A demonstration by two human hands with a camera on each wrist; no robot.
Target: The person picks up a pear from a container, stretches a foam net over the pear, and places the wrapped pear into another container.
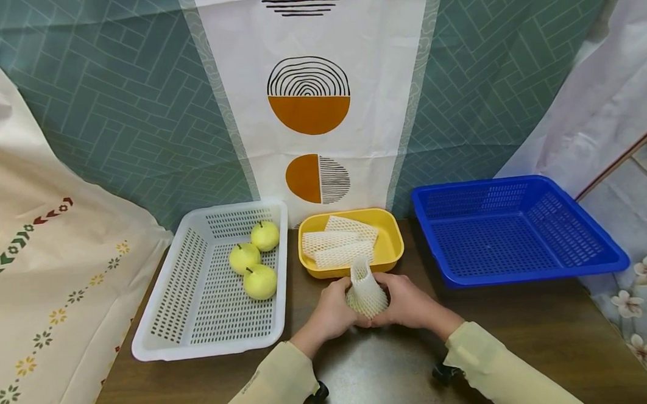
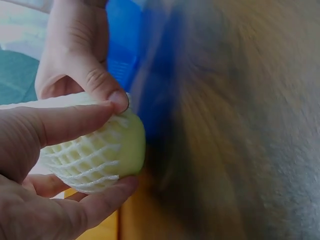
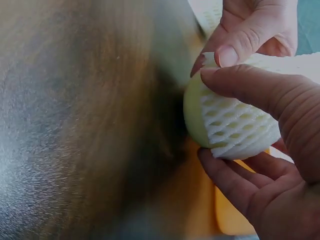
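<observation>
Both hands hold one yellow-green pear [image 2: 132, 145] that sits partly inside a white foam net sleeve [image 1: 367, 288]. My left hand [image 1: 333, 311] grips it from the left, thumb on the net and fingers under the fruit. From the other side my right hand [image 1: 411, 301] grips the same pear, its thumb pressing the net's edge in the right wrist view. The two thumbs lie close together there. A bare end of the pear [image 3: 194, 117] shows past the net, while the sleeve's narrow free end stands up above the hands in the head view.
Left of the hands stands a white basket [image 1: 158, 296] with three pears [image 1: 260, 282] along its right side. A yellow tray [image 1: 394, 247] behind the hands holds several foam net sleeves [image 1: 342, 244]. To the right is a blue basket [image 1: 525, 275]. All stand on a dark wooden table [image 1: 387, 375].
</observation>
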